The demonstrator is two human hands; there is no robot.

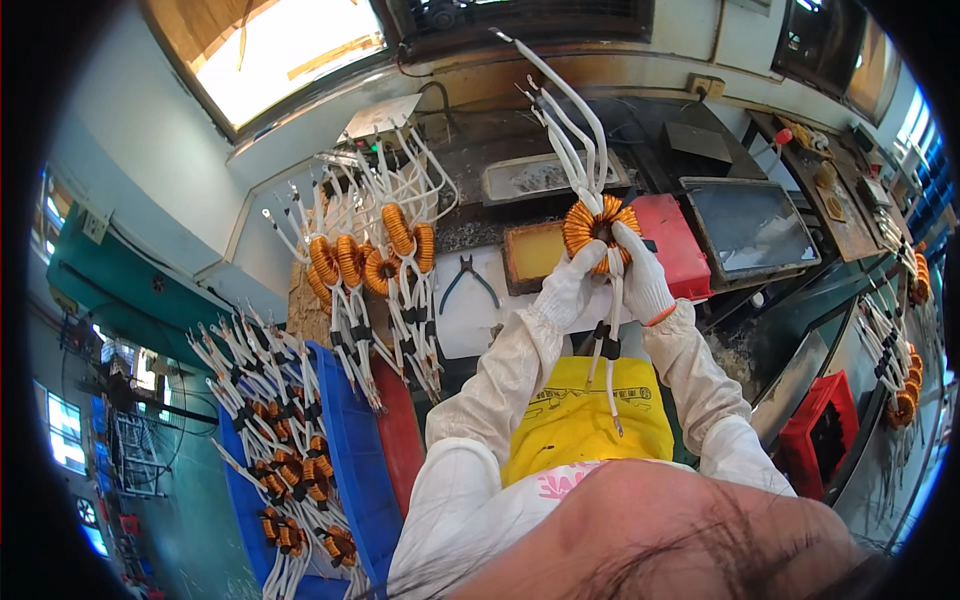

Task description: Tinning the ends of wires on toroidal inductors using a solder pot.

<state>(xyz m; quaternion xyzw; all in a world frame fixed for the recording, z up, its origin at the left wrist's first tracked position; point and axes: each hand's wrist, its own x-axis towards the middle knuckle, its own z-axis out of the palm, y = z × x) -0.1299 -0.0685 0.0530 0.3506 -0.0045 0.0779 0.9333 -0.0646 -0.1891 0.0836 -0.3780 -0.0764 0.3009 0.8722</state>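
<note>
Between my two white-gloved hands is a ring-shaped coil [580, 222] wound with copper wire. Long white-sleeved leads rise from its far side, and shorter ones with black bands hang toward my yellow apron [590, 415]. My left hand [570, 288] grips the coil's near left edge, fingers closed. On the near right, my right hand [642, 275] holds it with the thumb at the centre hole; some fingers are hidden behind. Pliers with dark green handles [469, 284] lie spread on white paper [470, 332] left of my hands.
Several similar coils [348, 260] stand bunched at the left. A blue bin [345, 440] beside me holds more. Behind my hands are a yellow-filled tray [533, 255], a grey metal tray [540, 178] and a red container [672, 240]. A wide grey-surfaced tray [748, 228] sits farther right.
</note>
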